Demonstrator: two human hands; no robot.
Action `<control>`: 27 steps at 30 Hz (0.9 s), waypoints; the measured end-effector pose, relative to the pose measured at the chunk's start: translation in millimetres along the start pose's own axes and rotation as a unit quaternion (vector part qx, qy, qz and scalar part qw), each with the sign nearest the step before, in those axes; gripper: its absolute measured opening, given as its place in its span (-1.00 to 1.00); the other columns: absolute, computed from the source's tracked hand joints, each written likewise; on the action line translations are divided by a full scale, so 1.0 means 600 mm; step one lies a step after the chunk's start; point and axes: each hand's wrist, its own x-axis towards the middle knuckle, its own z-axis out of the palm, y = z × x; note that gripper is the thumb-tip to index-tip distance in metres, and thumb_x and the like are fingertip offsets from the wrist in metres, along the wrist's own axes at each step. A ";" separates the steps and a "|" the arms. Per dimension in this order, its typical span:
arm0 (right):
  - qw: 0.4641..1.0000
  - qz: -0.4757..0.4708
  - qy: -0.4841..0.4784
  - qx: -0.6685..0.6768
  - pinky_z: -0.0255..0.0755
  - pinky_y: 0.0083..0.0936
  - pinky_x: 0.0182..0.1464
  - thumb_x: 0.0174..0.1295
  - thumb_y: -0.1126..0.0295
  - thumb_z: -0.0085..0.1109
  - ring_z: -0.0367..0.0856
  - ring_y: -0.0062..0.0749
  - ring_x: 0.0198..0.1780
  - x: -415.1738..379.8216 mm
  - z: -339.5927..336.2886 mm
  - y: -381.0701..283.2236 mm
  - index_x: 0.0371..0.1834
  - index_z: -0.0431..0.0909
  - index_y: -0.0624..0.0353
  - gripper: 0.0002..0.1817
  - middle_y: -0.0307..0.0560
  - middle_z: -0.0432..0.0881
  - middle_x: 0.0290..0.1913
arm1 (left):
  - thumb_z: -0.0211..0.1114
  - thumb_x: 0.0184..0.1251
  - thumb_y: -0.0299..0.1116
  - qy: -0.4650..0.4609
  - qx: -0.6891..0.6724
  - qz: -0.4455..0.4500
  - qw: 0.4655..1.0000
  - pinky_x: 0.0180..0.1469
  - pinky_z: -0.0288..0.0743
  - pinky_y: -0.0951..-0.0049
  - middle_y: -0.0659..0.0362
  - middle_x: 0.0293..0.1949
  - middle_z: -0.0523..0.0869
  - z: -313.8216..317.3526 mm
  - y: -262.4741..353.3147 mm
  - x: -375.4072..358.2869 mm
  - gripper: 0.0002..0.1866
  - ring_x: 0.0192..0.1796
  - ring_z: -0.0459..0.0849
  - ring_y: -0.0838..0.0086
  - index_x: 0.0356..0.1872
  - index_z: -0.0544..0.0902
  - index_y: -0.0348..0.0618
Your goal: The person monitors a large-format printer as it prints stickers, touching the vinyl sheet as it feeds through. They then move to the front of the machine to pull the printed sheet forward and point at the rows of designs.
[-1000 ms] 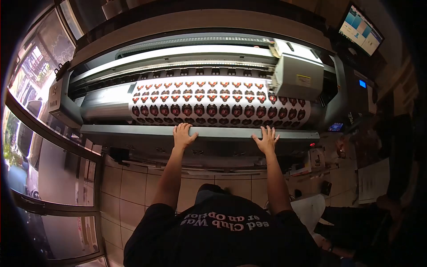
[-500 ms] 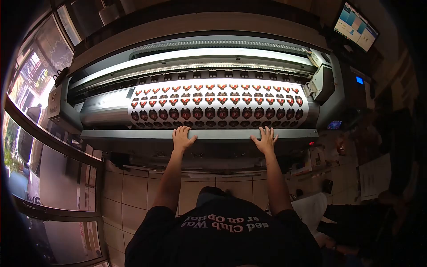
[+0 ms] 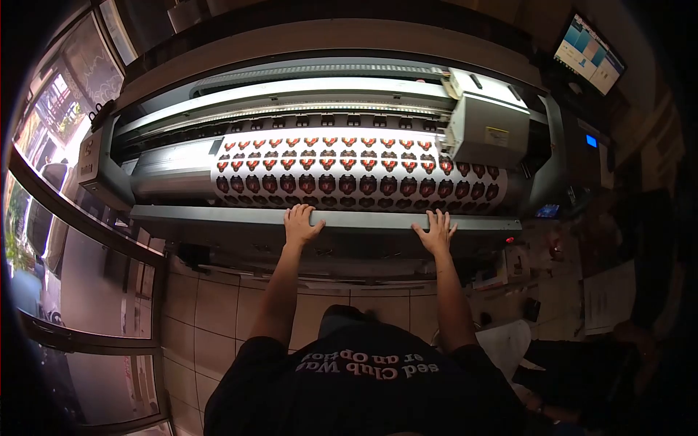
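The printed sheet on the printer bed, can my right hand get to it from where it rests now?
Probably yes. The right hand lies flat on the front bar, just below the printed sheet, with nothing between them. The print carriage sits above the sheet's right end, near that path.

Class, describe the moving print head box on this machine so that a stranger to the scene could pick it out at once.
Start at the wide printer across the top. Above the printed sheet of red and black badges, a pale grey print head box sits at the right end. It alone overlaps the sheet's upper right corner and carries a small yellow label.
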 end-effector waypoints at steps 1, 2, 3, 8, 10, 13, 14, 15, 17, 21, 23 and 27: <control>1.000 -0.001 -0.001 -0.001 -0.50 0.22 0.48 0.10 -0.44 -0.03 -0.20 -0.06 0.56 0.000 0.002 0.001 0.40 0.27 -0.10 -0.10 -0.07 0.09 0.50 | 0.25 0.07 0.16 0.000 0.000 -0.002 1.000 0.46 -0.10 0.03 0.15 0.20 0.48 0.000 0.001 -0.001 -0.37 0.38 0.27 0.25 0.11 0.55 -0.03; 1.000 -0.002 0.005 -0.002 -0.50 0.22 0.48 0.10 -0.44 -0.03 -0.20 -0.06 0.56 0.001 0.005 0.002 0.40 0.27 -0.09 -0.10 -0.07 0.09 0.50 | 0.28 0.06 0.13 0.012 0.000 0.001 1.000 0.45 -0.08 0.04 0.15 0.19 0.49 0.001 0.001 -0.001 -0.38 0.37 0.28 0.25 0.10 0.56 -0.02; 1.000 -0.002 0.010 -0.004 -0.50 0.22 0.48 0.10 -0.44 -0.04 -0.19 -0.06 0.56 0.003 0.007 0.003 0.40 0.28 -0.09 -0.10 -0.06 0.10 0.49 | 0.30 0.05 0.11 0.024 0.001 0.004 1.000 0.44 -0.06 0.04 0.16 0.19 0.51 0.001 0.001 -0.002 -0.39 0.37 0.30 0.26 0.09 0.56 -0.02; 1.000 0.000 0.003 -0.005 -0.52 0.20 0.48 0.11 -0.44 -0.05 -0.19 -0.05 0.56 0.000 -0.002 -0.003 0.40 0.29 -0.07 -0.10 -0.04 0.11 0.49 | 0.29 0.06 0.11 0.024 -0.002 -0.003 1.000 0.45 -0.08 0.05 0.14 0.19 0.51 -0.003 0.008 -0.003 -0.39 0.38 0.29 0.25 0.09 0.57 -0.03; 1.000 -0.002 0.003 -0.005 -0.53 0.20 0.47 0.11 -0.44 -0.06 -0.19 -0.05 0.56 0.000 -0.004 -0.004 0.39 0.29 -0.07 -0.10 -0.04 0.11 0.49 | 0.29 0.06 0.11 0.030 -0.002 -0.003 1.000 0.45 -0.08 0.05 0.14 0.19 0.51 -0.002 0.008 -0.003 -0.40 0.38 0.29 0.25 0.08 0.58 -0.04; 1.000 -0.001 0.000 -0.002 -0.54 0.19 0.47 0.11 -0.44 -0.06 -0.19 -0.04 0.56 -0.001 -0.003 -0.004 0.39 0.30 -0.06 -0.10 -0.03 0.10 0.49 | 0.27 0.07 0.11 0.033 0.000 -0.005 0.999 0.45 -0.08 0.05 0.13 0.18 0.51 -0.001 0.007 -0.003 -0.40 0.37 0.30 0.25 0.08 0.58 -0.05; 1.000 -0.001 0.002 -0.004 -0.53 0.20 0.47 0.11 -0.44 -0.06 -0.19 -0.03 0.56 -0.001 -0.001 -0.003 0.40 0.29 -0.06 -0.10 -0.03 0.10 0.49 | 0.27 0.06 0.11 0.035 0.000 -0.002 0.999 0.45 -0.08 0.05 0.13 0.18 0.51 0.000 0.006 -0.003 -0.39 0.37 0.30 0.25 0.07 0.58 -0.06; 1.000 -0.001 0.003 -0.006 -0.53 0.20 0.47 0.11 -0.44 -0.06 -0.19 -0.03 0.56 0.000 -0.001 -0.002 0.40 0.29 -0.06 -0.10 -0.03 0.10 0.49 | 0.27 0.06 0.12 0.037 -0.001 0.002 0.999 0.45 -0.08 0.04 0.13 0.18 0.52 0.000 0.006 -0.002 -0.39 0.37 0.30 0.24 0.07 0.59 -0.07; 1.000 -0.008 0.007 -0.008 -0.50 0.22 0.46 0.12 -0.41 -0.03 -0.18 -0.02 0.56 0.000 0.000 -0.001 0.39 0.28 -0.07 -0.12 -0.03 0.11 0.49 | 0.26 0.06 0.12 0.046 0.005 0.006 0.999 0.44 -0.07 0.03 0.12 0.18 0.52 0.002 0.005 -0.003 -0.39 0.36 0.31 0.24 0.06 0.59 -0.08; 1.000 -0.013 0.016 -0.012 -0.48 0.25 0.44 0.14 -0.38 -0.02 -0.17 -0.01 0.55 -0.001 0.004 0.001 0.39 0.28 -0.07 -0.15 -0.03 0.11 0.49 | 0.27 0.06 0.11 0.049 0.009 0.014 0.999 0.43 -0.03 0.01 0.11 0.16 0.53 -0.004 0.008 -0.002 -0.40 0.34 0.33 0.23 0.05 0.59 -0.08; 1.000 -0.016 0.018 -0.010 -0.48 0.26 0.44 0.15 -0.38 -0.02 -0.17 -0.01 0.55 -0.001 0.006 0.002 0.39 0.28 -0.07 -0.15 -0.03 0.11 0.49 | 0.27 0.06 0.11 0.049 0.008 0.016 0.999 0.43 -0.02 0.01 0.12 0.16 0.53 -0.005 0.009 -0.002 -0.40 0.34 0.34 0.22 0.05 0.59 -0.07; 0.999 -0.018 0.028 -0.010 -0.46 0.27 0.44 0.15 -0.38 -0.02 -0.16 -0.02 0.55 -0.003 0.008 0.002 0.38 0.29 -0.07 -0.16 -0.03 0.12 0.48 | 0.27 0.07 0.11 0.049 0.009 0.021 0.999 0.42 0.00 0.01 0.12 0.17 0.53 -0.001 0.003 -0.002 -0.42 0.33 0.34 0.21 0.05 0.60 -0.05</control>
